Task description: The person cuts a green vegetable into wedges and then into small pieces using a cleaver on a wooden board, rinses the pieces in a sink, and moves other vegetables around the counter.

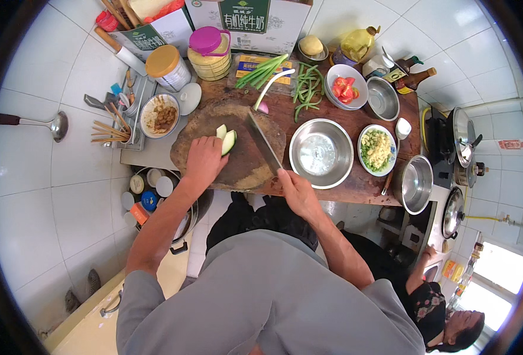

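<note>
My left hand [204,160] is on the round wooden chopping board [254,171], its fingertips and thumb against cut pieces of a pale-fleshed, dark-green-skinned vegetable [229,142]. Part of the vegetable may be hidden under the fingers. In my right hand [297,191] is the handle of a kitchen cleaver [263,140]. Its blade slants up and left over the board, apart from the vegetable. Behind the board lie a spring onion [272,86], a bunch of green stalks [261,71] and a small purple-pink onion or shallot piece [263,108].
Right of the board stand a steel basin [348,166], a plate of chopped green and pale bits [375,153], a bowl of tomatoes [330,95] and green beans [308,86]. A bowl of brown paste [145,122] sits left. Another person [427,299] stands at the right.
</note>
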`<state>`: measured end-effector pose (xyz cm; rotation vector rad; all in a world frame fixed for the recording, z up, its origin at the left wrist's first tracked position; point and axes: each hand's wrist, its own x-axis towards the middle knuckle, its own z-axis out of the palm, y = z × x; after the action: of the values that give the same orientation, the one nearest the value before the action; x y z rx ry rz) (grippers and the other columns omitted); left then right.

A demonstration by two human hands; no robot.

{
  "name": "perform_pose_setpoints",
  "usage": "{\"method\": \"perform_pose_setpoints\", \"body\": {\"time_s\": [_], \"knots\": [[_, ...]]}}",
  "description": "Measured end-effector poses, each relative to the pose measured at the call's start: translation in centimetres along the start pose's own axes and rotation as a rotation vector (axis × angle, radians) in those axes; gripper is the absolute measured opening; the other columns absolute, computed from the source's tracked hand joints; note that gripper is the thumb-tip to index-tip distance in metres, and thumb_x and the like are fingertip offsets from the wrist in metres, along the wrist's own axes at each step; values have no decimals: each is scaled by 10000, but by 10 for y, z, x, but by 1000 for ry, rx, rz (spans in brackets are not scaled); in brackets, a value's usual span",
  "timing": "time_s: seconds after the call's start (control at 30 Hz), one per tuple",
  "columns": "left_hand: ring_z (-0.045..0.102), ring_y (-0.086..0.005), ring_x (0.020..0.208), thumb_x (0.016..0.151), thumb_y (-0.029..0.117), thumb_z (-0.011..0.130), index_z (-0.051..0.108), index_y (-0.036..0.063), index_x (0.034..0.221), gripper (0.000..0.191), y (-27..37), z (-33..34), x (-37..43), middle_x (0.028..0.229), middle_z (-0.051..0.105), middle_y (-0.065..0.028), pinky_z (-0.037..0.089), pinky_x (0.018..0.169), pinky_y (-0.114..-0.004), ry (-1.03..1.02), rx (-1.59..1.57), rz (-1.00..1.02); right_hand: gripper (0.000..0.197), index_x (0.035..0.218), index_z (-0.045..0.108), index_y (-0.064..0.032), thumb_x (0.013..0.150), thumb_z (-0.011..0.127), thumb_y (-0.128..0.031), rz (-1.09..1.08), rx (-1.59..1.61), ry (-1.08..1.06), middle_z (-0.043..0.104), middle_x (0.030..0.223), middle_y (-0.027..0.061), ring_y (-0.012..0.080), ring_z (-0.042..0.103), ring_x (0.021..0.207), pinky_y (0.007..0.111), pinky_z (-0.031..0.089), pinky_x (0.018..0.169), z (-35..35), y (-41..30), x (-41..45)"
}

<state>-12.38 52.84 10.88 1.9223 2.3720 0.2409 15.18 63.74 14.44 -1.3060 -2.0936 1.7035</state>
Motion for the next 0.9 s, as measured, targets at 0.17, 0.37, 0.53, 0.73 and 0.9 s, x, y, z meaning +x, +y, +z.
{"method": "perform_pose_setpoints", "body": {"time_s": [0.17, 0.37, 0.53, 0.73, 0.9], "knots": [[608, -401, 965, 800, 230, 816, 612, 28, 1037, 372, -13, 2, -1, 999, 651, -185, 465, 902, -509, 178, -41, 18, 562, 1178, 718, 31, 1077, 521, -486, -82, -11, -30, 728, 1060, 304, 458, 705, 1051, 479, 537, 923, 18, -11, 33], [602, -401, 975, 834, 200, 802, 579, 27, 1046, 353, -5, -1, 1, 994, 641, -189, 468, 884, -516, 200, -74, 23, 569, 1079, 736, 41, 1072, 526, -487, -175, -133, 25, 729, 978, 312, 503, 701, 946, 540, 556, 863, 29, -8, 52], [619, -416, 942, 834, 220, 831, 585, 25, 1029, 370, -6, -9, 4, 944, 653, -195, 473, 846, -532, 150, -96, -96, 592, 1052, 728, 58, 1086, 495, -485, -161, -115, 17, 721, 953, 326, 516, 694, 921, 553, 552, 844, 26, -6, 50], [630, -439, 868, 736, 327, 916, 623, 20, 921, 464, 5, -16, 17, 868, 671, -208, 483, 759, -535, 39, -256, -170, 569, 1058, 722, 62, 1097, 489, -455, -201, -105, 15, 726, 938, 316, 517, 697, 904, 552, 550, 834, 20, -3, 50], [638, -431, 858, 754, 394, 902, 628, 19, 921, 492, -7, -10, 19, 872, 682, -209, 493, 753, -526, 8, -319, -163, 571, 1060, 720, 65, 1092, 498, -460, -174, -95, -2, 724, 937, 319, 522, 694, 923, 547, 549, 836, 21, -3, 52]]}}
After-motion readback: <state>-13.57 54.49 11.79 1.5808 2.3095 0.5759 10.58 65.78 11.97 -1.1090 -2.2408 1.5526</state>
